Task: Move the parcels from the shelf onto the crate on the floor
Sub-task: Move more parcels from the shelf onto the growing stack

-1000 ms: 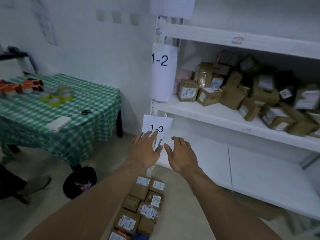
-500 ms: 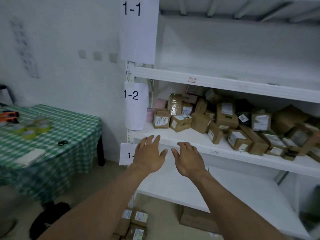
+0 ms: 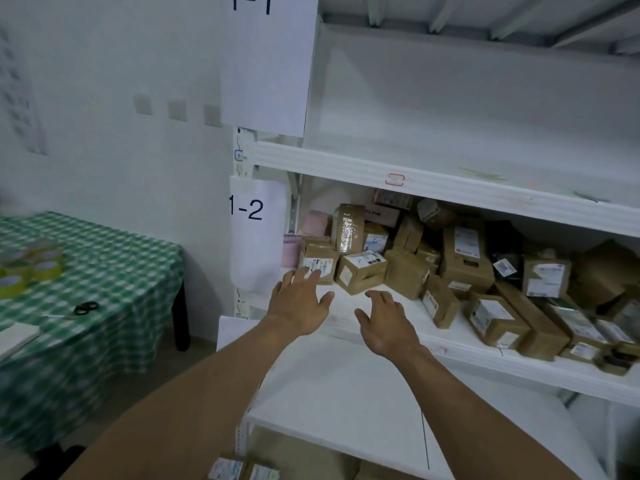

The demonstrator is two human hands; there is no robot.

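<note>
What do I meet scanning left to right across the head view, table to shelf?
Going right: tape rolls → small black object → 1-2 label sheet → left hand → right hand → labelled brown parcel.

"1-1" is printed in black on the large white paper sheet [image 3: 265,64] hung at the top left of the white metal shelf [image 3: 346,166]; the digits' tops are cut off by the frame edge. "1-2" is printed in black on the smaller curled white paper sheet [image 3: 258,237] below it. White shipping labels [image 3: 465,241] w/ barcodes are stuck on the brown cardboard parcels [image 3: 362,271]; print too small & blurred to be read.
</note>
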